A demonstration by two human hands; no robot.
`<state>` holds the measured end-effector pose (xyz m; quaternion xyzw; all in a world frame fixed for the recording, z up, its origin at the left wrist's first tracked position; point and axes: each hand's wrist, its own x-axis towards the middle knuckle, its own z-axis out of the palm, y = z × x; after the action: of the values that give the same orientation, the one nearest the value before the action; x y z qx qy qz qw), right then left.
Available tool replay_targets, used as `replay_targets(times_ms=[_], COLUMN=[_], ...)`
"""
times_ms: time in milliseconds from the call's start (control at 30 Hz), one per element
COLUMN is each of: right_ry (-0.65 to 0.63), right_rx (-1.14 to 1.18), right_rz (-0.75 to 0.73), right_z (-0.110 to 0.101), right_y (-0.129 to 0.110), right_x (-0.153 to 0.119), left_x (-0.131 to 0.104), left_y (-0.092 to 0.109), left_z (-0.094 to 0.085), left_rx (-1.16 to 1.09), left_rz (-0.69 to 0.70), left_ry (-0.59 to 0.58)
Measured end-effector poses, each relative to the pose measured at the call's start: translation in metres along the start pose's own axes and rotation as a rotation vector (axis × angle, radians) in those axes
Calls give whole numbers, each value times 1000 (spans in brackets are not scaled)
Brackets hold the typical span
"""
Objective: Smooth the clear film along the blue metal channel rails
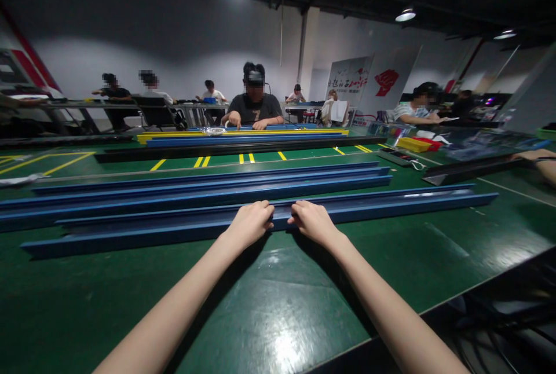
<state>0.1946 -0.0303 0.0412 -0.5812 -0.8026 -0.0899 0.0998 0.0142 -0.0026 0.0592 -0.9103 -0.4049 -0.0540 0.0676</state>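
Observation:
A long blue U-shaped channel (139,236) lies across the green table in front of me, its open side up. My left hand (252,220) is at the middle of its near wall, with the fingers curled closed around the edge. Close beside it, my right hand (313,220) is curled on the same wall in the same way. A narrow gap with blue channel showing separates the two hands. My fingertips are partly hidden, and whether anything small is between them I cannot make out. Just beyond lies another blue channel (130,204), roughly parallel.
Farther back lie a black channel (260,146) and a yellow channel (313,132), before a seated person (256,107). At right, another person's hand (536,157) reaches to a black channel (464,171). A yellow tray (412,144) stands nearby. Yellow tape (202,161) marks the table.

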Motion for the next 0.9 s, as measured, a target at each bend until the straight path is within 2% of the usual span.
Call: replay_targets(times_ms=[200,333,467,667,800,900], right_ry=[42,11,5,34,51,47], right_rx=[43,82,86,89,39,-21], right_rz=[6,-10,-9,113,76,48], right_z=[8,7,2,-4,-2,-2], right_y=[-11,-13,2,38,38,30], right_x=[6,7,-2,-18,-16,-12], left_x=[-6,-11,-19,-38,-47,-46], left_y=[-10,-15,-27,-51,-56,-51], left_z=[4,0,-5,-9,-13,-19], left_rx=[6,10,20,61,87,139], left_rz=[-46,-75,-120,-180,-185,-221], left_ry=[11,-24,-69,-110,-117,-180])
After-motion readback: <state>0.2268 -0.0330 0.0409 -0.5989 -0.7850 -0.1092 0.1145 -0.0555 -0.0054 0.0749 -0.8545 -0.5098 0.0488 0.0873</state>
